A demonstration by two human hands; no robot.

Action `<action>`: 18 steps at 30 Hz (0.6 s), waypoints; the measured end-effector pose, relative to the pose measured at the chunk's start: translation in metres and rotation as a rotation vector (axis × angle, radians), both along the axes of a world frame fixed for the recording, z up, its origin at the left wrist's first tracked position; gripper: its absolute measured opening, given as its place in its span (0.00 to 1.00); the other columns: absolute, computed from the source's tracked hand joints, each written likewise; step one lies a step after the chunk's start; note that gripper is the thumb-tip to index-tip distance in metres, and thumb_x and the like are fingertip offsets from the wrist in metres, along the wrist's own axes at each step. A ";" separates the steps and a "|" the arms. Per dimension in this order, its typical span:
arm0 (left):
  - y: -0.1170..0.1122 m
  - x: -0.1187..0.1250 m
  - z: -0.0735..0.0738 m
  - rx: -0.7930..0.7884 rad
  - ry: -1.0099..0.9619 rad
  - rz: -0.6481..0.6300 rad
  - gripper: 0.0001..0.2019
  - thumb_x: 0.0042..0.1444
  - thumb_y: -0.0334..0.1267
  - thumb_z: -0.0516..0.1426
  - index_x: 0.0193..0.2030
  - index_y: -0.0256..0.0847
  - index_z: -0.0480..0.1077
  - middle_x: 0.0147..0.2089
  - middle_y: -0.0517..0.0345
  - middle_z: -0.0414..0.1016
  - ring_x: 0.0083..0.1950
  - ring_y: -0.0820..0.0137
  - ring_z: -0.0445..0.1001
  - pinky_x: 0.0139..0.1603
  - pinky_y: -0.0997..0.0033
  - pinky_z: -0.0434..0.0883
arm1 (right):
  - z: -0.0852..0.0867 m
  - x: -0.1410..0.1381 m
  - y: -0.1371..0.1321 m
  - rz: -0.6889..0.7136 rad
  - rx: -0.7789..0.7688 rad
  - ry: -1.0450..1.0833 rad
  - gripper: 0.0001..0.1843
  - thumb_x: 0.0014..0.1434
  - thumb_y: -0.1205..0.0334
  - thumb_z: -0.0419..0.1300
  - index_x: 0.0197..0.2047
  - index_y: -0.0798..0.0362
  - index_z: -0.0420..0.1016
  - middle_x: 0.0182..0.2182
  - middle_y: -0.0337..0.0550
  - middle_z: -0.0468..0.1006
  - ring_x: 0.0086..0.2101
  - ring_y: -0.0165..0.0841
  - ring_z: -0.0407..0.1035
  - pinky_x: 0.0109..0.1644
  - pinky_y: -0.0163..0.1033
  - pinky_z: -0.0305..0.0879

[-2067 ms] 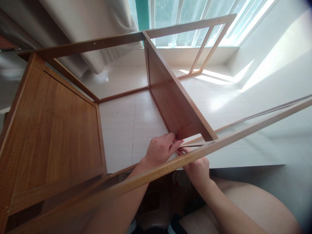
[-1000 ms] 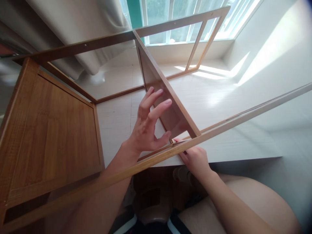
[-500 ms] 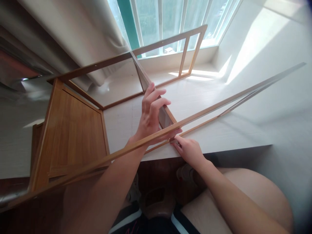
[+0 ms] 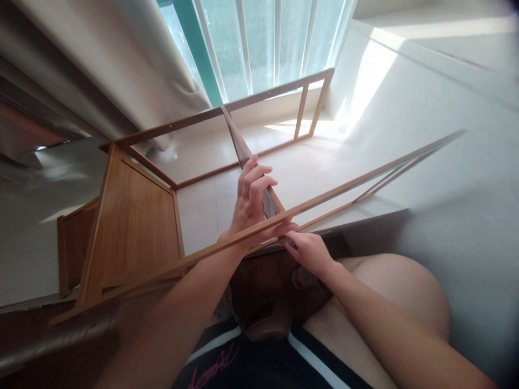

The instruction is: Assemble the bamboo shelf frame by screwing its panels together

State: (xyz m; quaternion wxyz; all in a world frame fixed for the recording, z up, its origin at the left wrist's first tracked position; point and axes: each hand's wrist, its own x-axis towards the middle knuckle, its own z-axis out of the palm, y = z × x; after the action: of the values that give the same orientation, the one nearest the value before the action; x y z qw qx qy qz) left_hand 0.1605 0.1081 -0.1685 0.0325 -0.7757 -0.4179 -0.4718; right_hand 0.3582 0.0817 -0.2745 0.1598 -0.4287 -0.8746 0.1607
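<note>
A wooden furniture frame stands on its side, with a far side frame, a near side frame and a solid end panel at the left. A narrow middle board spans between the two side frames. My left hand reaches beneath the near frame's upper rail and grips this board, fingers curled over its edge. Beside the board's near end, my right hand pinches at the near frame's lower rail. Whatever lies between its fingertips is too small and hidden to name.
The frame rests on a pale raised surface whose near edge is by my legs. Behind it are a barred window and a beige curtain. Another wooden piece stands left of the end panel. A pale wall is on the right.
My view has shifted, so the frame appears slightly lower and the window higher. Both hands keep their places on the frame, with the right fingertips still pinched by the lower rail.
</note>
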 end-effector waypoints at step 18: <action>-0.012 0.008 -0.005 0.034 -0.019 -0.016 0.33 0.55 0.67 0.49 0.56 0.43 0.54 0.62 0.42 0.59 0.73 0.49 0.46 0.69 0.40 0.52 | -0.016 0.006 -0.014 -0.065 -0.016 0.071 0.18 0.63 0.56 0.58 0.55 0.47 0.73 0.37 0.42 0.83 0.37 0.36 0.76 0.40 0.36 0.64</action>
State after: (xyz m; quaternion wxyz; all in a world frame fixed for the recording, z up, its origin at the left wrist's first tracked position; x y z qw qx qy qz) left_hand 0.1685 0.0965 -0.1734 0.0379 -0.7739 -0.4037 -0.4865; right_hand 0.3642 0.0680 -0.2905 0.1923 -0.4521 -0.8527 0.1777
